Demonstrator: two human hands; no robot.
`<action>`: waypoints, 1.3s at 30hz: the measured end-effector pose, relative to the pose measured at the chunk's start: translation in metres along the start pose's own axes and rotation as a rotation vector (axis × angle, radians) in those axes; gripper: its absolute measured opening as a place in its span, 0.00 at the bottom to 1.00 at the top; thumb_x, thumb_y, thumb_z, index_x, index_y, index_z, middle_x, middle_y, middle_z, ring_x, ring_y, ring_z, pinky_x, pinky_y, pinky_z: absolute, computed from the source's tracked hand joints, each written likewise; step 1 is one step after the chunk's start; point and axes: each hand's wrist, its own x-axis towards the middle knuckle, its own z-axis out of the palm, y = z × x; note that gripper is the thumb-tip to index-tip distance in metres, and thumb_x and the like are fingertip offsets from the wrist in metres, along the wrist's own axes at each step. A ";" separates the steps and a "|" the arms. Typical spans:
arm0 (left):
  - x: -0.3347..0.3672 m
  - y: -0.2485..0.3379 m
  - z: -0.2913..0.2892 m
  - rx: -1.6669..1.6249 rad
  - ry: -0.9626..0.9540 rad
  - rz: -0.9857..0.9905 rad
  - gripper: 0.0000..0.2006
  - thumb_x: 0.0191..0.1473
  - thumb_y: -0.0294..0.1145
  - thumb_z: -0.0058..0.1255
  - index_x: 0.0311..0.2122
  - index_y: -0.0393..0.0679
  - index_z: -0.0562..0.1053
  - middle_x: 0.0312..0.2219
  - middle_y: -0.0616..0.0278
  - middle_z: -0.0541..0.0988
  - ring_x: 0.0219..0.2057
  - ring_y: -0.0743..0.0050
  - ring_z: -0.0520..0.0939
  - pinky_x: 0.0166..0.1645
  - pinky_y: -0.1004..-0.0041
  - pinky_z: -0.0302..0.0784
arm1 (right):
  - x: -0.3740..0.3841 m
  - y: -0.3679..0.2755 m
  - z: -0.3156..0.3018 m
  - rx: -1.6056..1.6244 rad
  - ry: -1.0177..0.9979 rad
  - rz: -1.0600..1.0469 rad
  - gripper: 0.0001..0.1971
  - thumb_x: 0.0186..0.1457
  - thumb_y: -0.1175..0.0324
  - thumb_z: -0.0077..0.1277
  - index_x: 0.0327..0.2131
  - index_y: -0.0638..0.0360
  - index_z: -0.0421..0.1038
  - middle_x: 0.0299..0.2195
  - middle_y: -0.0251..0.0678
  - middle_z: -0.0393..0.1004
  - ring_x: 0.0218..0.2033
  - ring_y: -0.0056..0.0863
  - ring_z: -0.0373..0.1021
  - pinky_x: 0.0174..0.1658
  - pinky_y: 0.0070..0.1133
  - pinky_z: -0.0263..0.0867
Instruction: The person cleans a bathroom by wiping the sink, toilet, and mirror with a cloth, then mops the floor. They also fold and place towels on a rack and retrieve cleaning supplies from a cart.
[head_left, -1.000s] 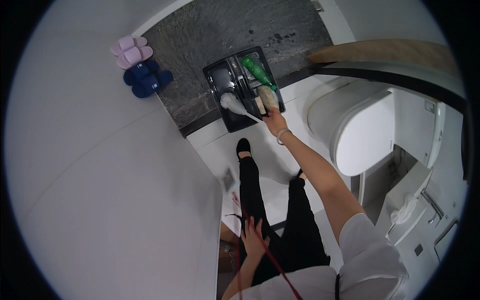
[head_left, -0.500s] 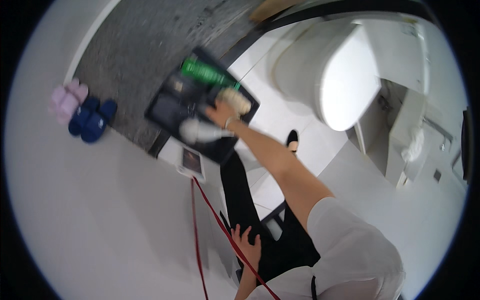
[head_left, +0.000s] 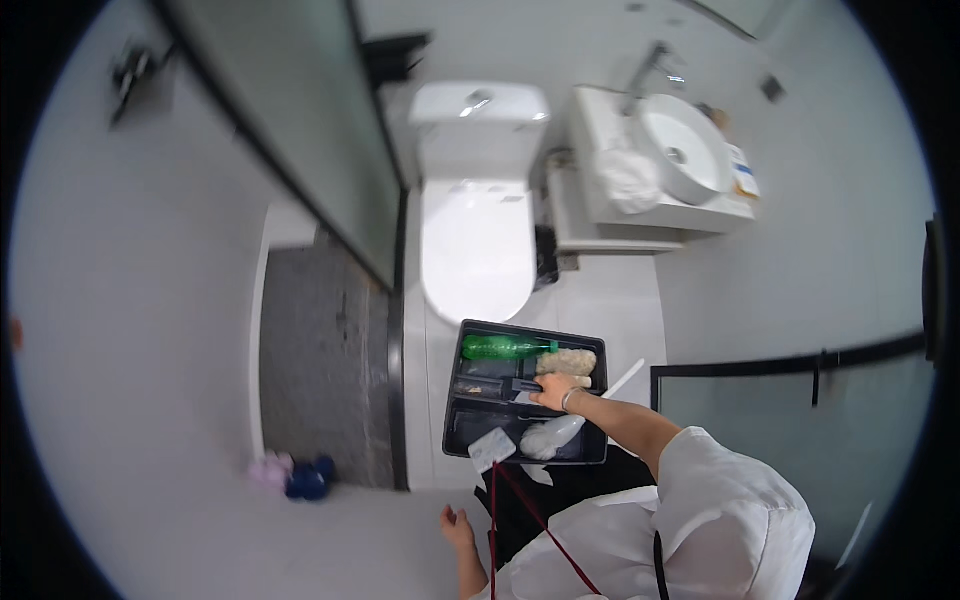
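The right hand (head_left: 552,391) grasps the middle handle (head_left: 492,386) of a black rectangular plastic caddy (head_left: 475,430), located in front of the white ceramic toilet (head_left: 478,250). Inside lie a green plastic bottle (head_left: 500,347) and a fluffy beige bundle (head_left: 567,362) along the far side, and a white long-handled brush (head_left: 543,440) on the near side. The left hand (head_left: 458,528), released and loosely curled, is apart from the caddy.

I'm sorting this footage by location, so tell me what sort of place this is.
Most likely a bathroom: there is a white toilet, and to its right a round white basin with a faucet beside it.
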 end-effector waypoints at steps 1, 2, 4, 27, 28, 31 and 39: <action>0.011 0.006 -0.003 -0.027 -0.004 -0.021 0.20 0.50 0.27 0.52 0.49 0.34 0.67 0.46 0.48 0.72 0.46 0.59 0.74 0.51 0.66 0.69 | -0.016 0.020 -0.016 0.064 0.083 0.042 0.22 0.48 0.50 0.47 0.37 0.59 0.73 0.34 0.49 0.75 0.38 0.45 0.72 0.44 0.35 0.66; 0.020 0.015 -0.007 0.054 -0.006 0.041 0.17 0.50 0.25 0.52 0.46 0.34 0.69 0.41 0.53 0.74 0.42 0.65 0.76 0.47 0.69 0.72 | -0.031 0.039 -0.030 0.118 0.142 0.094 0.22 0.48 0.50 0.47 0.36 0.58 0.73 0.34 0.48 0.75 0.38 0.45 0.72 0.43 0.35 0.67; 0.040 0.040 -0.010 -0.073 -0.167 0.032 0.13 0.50 0.24 0.52 0.42 0.34 0.71 0.35 0.57 0.76 0.36 0.70 0.77 0.40 0.73 0.74 | -0.061 0.073 -0.053 0.156 0.288 0.187 0.21 0.48 0.49 0.47 0.35 0.58 0.74 0.32 0.48 0.76 0.36 0.44 0.73 0.42 0.35 0.68; -0.017 0.538 0.419 1.401 -0.907 0.796 0.16 0.54 0.37 0.49 0.46 0.44 0.69 0.32 0.67 0.77 0.30 0.76 0.79 0.29 0.76 0.69 | -0.365 0.246 0.207 1.427 0.826 1.437 0.23 0.51 0.53 0.48 0.45 0.60 0.70 0.42 0.46 0.73 0.44 0.41 0.70 0.48 0.32 0.66; -0.046 0.519 0.443 1.474 -0.888 0.778 0.16 0.54 0.38 0.50 0.46 0.45 0.69 0.32 0.67 0.78 0.30 0.77 0.79 0.29 0.77 0.69 | -0.392 0.242 0.233 1.412 0.861 1.524 0.24 0.50 0.53 0.48 0.45 0.61 0.70 0.42 0.47 0.73 0.44 0.41 0.70 0.48 0.32 0.65; -0.137 0.448 0.491 1.388 -1.112 0.771 0.16 0.54 0.40 0.51 0.46 0.45 0.69 0.31 0.68 0.78 0.28 0.79 0.78 0.29 0.78 0.69 | -0.466 0.215 0.299 1.528 1.008 1.716 0.28 0.49 0.49 0.47 0.48 0.61 0.68 0.43 0.48 0.72 0.45 0.43 0.69 0.49 0.32 0.65; -0.317 0.278 0.572 1.830 -1.308 0.932 0.22 0.53 0.44 0.52 0.51 0.45 0.67 0.41 0.61 0.77 0.40 0.71 0.78 0.42 0.70 0.71 | -0.587 0.193 0.425 1.789 1.289 2.087 0.34 0.58 0.39 0.27 0.46 0.62 0.67 0.42 0.52 0.72 0.45 0.47 0.67 0.49 0.36 0.62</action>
